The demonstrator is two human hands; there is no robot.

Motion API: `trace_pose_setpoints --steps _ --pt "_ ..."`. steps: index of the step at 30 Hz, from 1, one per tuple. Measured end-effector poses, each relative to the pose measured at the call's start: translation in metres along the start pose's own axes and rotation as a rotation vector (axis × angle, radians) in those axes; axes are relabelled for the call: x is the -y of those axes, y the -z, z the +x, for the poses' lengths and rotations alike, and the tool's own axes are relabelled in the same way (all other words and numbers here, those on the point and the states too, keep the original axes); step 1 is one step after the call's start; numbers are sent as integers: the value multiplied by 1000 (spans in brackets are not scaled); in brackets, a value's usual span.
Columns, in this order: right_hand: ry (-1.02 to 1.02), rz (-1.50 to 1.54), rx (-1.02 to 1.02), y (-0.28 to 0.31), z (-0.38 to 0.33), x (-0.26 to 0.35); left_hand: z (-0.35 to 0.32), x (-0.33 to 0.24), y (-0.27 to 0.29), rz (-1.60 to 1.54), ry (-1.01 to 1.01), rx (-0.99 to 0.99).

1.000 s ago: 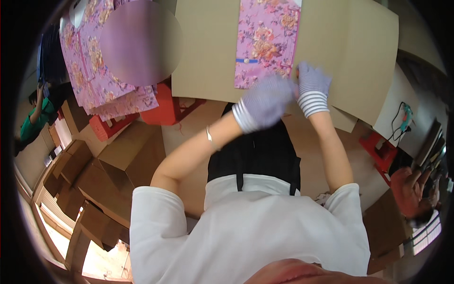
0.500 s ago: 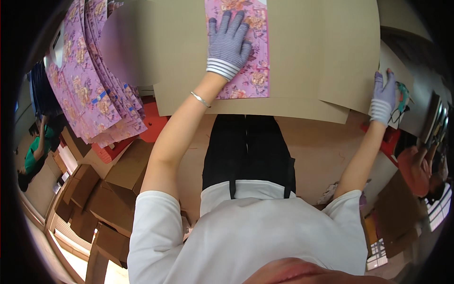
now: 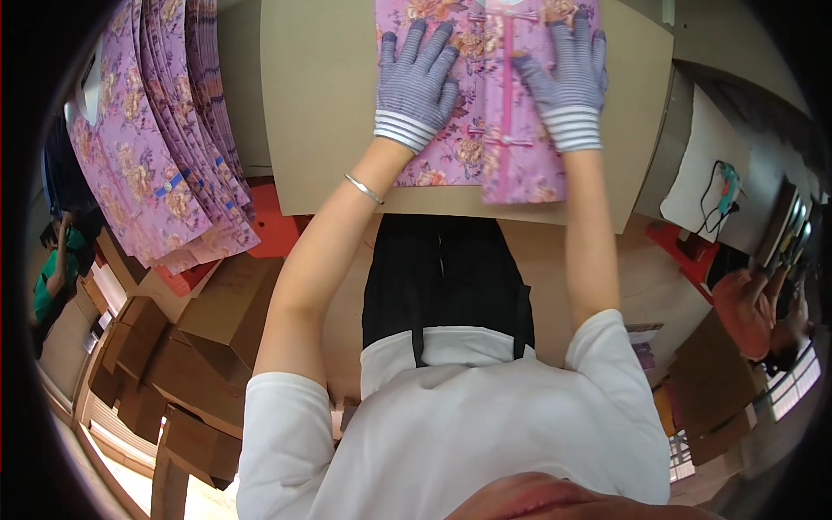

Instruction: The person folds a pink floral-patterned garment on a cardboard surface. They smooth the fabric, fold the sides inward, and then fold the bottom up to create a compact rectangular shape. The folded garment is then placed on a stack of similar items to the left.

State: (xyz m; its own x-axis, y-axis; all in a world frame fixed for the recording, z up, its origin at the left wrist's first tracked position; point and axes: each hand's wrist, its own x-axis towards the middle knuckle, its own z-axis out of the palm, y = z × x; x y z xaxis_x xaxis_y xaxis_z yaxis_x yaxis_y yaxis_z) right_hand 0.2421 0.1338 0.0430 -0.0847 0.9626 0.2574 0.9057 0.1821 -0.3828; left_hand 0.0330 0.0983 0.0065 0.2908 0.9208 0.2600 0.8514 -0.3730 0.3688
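Note:
My left hand (image 3: pixel 414 82), in a grey-and-white striped glove with dark fingertips, lies flat with fingers spread on a pink floral panel (image 3: pixel 433 169). Beside it, my right hand (image 3: pixel 568 82), gloved alike, rests on a second pink floral panel (image 3: pixel 524 178), thumb held apart from the fingers. This second panel has a bright pink strip and pink knotted fasteners. It lies along the first one's right side, and its lower end reaches nearer to me. Under both is a large tan board (image 3: pixel 321 130).
A fanned stack of pink floral pieces (image 3: pixel 143 156) stands at left, above something red. Cardboard boxes (image 3: pixel 225 321) sit lower left. At right, a teal glue-gun-like tool (image 3: pixel 728 184) with a cord lies on a white sheet. Other people (image 3: pixel 59 273) are at both sides.
My right hand has come from the board's far right side to the middle, where the second floral panel now lies under it. My left hand has stayed nearly in place.

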Motion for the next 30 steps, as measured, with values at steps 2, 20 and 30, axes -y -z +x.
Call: trace_pose_setpoints --steps 2,20,30 --pt "18 -286 6 -15 -6 3 -2 0 0 -4 11 2" --pt "105 -341 80 -26 -13 -4 3 -9 11 -59 53 41" --pt "95 -322 50 -31 -15 -7 1 -12 11 -65 -48 87"
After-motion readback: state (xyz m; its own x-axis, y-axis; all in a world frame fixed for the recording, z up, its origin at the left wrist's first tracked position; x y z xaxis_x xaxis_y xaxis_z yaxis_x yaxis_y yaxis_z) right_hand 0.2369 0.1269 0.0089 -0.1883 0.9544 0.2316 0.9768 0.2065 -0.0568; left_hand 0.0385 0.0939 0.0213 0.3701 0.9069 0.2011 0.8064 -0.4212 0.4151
